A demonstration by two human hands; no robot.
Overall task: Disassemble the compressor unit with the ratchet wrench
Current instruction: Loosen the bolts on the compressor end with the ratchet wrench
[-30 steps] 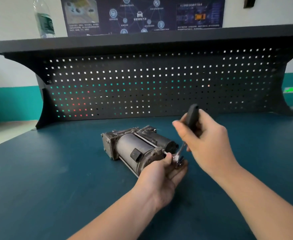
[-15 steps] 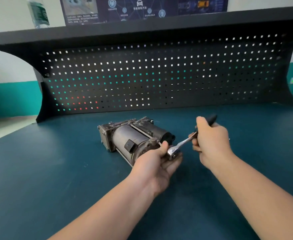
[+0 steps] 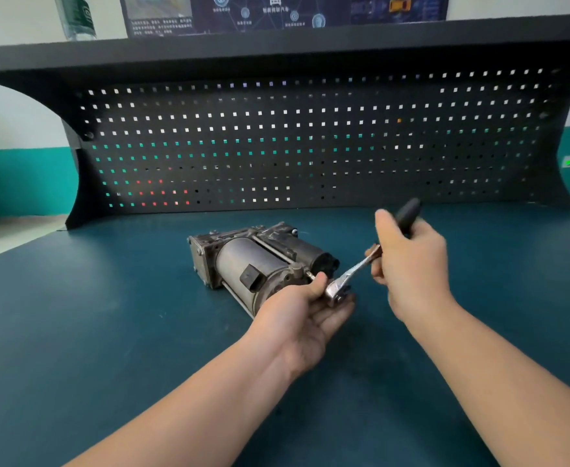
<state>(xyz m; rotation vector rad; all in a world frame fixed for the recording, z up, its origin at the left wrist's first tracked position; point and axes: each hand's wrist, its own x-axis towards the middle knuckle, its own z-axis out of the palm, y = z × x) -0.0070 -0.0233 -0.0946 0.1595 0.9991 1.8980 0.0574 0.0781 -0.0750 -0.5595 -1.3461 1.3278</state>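
Note:
A grey metal compressor unit lies on its side on the blue bench top, its near end facing me. The ratchet wrench has its silver head at that near end and its black handle rising up to the right. My right hand grips the black handle, thumb raised. My left hand cups the wrench head from below, thumb on top of it, fingers under it. The fastener under the head is hidden.
A black perforated back panel stands behind the bench, with a shelf on top. A plastic bottle stands on the shelf at the left. The bench's left edge runs diagonally at the far left.
My right hand swung the wrench handle down to the right from one second ago to half a second ago, then lifted it back up a little. My left hand stayed at the wrench head.

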